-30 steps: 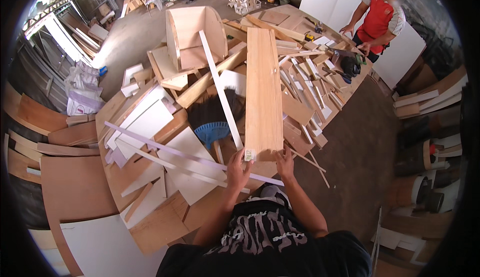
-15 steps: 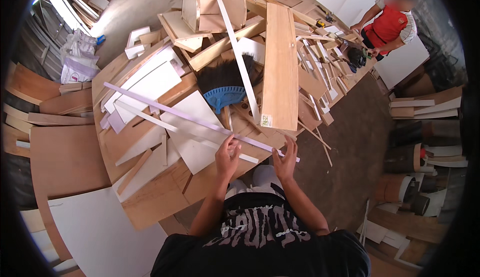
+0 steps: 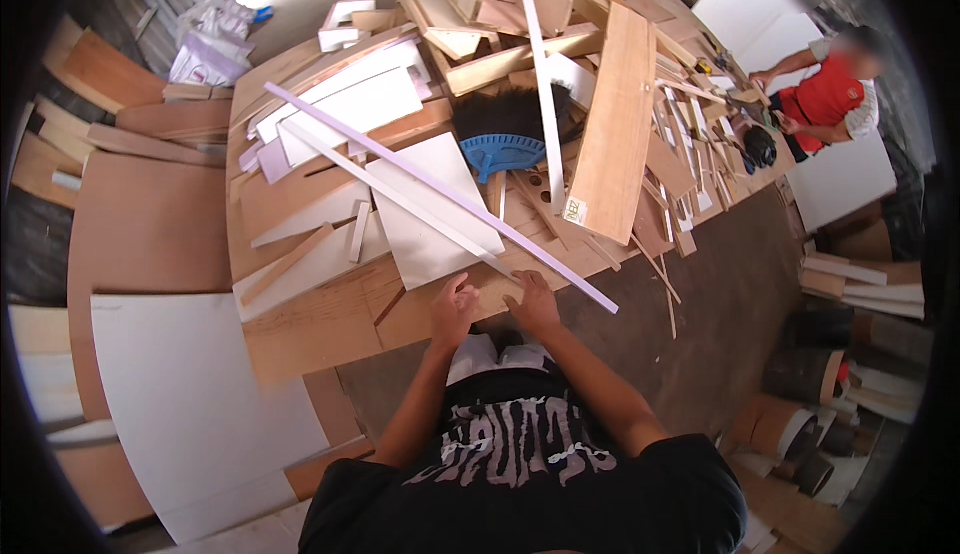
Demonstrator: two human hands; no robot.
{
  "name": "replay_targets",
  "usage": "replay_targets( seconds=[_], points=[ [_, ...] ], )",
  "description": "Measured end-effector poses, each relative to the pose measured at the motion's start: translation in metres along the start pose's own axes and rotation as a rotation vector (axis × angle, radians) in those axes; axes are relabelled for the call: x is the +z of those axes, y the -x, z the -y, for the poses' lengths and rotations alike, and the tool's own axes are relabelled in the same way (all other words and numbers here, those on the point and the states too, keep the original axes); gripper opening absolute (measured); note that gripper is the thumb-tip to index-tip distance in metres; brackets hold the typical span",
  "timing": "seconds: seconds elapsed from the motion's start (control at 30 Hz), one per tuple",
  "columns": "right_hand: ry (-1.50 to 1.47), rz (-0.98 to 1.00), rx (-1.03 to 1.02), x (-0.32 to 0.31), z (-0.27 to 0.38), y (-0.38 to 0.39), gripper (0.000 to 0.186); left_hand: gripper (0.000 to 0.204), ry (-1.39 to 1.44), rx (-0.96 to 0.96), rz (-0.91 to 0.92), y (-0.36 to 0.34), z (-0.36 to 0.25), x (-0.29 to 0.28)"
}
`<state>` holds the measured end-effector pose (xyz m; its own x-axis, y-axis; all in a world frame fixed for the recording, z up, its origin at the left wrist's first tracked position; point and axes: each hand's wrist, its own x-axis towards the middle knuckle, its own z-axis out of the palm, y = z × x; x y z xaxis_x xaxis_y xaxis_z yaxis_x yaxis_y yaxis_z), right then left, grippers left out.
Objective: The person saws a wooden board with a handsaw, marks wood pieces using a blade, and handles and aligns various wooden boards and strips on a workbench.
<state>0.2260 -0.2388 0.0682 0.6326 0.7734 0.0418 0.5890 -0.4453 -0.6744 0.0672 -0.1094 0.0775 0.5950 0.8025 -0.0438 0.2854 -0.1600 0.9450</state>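
Note:
A long lilac strip [image 3: 440, 197] lies slantwise across the table, its near end jutting past the edge. Below and beside it runs a white strip [image 3: 400, 194]. My right hand [image 3: 536, 306] covers the near end of the white strip, thumb and fingers around it. My left hand [image 3: 455, 306] is just left, at the table's front edge, palm inward, with loosely bent fingers apart and nothing in them. A white board [image 3: 425, 224] lies under the strips. Beyond them rests a broom head [image 3: 503, 154] with blue base and black bristles.
A wide wooden plank [image 3: 615, 124] and an upright white strip [image 3: 543, 94] rest on offcuts. Small wood pieces crowd the right side, near a co-worker in red [image 3: 825, 99]. Large sheets [image 3: 200, 384] stand at left; rolls and scraps [image 3: 790, 424] lie at right.
My right hand has let go of the lilac strip and moved left to the white strip's end. My left hand has come away from the lilac strip. The view has shifted.

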Motion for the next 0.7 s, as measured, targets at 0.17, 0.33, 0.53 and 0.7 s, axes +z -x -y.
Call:
replay_targets(
  seconds=[0.17,0.33,0.53,0.7],
  points=[
    [0.225,-0.083,0.043,0.024,0.001,-0.019,0.049,0.041,-0.068,-0.073,-0.081,0.043,0.015,-0.012],
    [0.170,-0.001,0.102,0.025,-0.018,-0.035,0.039,0.036,-0.149,-0.199,-0.110,0.098,0.012,-0.030],
    [0.286,0.014,0.281,0.014,-0.011,-0.010,0.043,0.032,-0.080,-0.239,-0.153,0.087,0.041,-0.052],
    [0.304,-0.059,0.293,0.022,0.009,0.003,0.046,0.034,-0.077,-0.063,-0.055,0.037,0.017,-0.071]
  ],
)
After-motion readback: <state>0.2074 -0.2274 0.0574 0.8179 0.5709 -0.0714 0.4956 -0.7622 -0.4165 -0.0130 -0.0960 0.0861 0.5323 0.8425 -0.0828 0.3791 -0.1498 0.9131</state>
